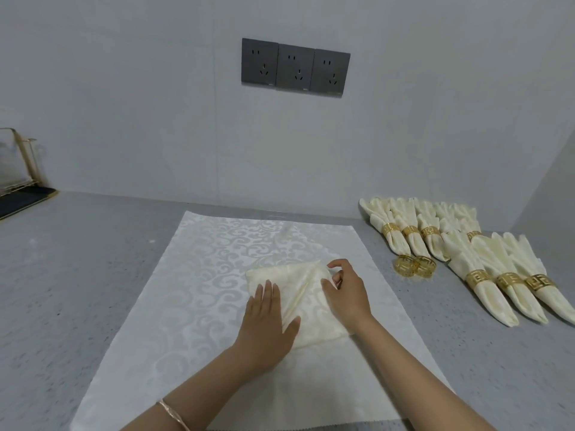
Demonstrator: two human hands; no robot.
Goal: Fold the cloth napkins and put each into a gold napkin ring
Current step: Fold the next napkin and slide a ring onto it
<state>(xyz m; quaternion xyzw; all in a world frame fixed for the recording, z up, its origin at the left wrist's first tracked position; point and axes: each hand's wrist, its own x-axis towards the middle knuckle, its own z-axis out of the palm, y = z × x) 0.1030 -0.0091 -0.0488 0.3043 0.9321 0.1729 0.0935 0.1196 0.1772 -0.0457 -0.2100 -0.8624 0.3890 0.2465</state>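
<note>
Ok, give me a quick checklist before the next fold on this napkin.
1. Left hand lies flat on the napkin, pinning it: ok.
2. Right hand pinches the napkin's right edge: ok.
3. Napkin lies wholly on the white cloth: ok.
4. Two empty gold rings wait just right of the cloth: ok.
5. Finished napkins lie apart from the work area: ok.
6. Fold edges lined up: cannot tell, the hands cover them.
</note>
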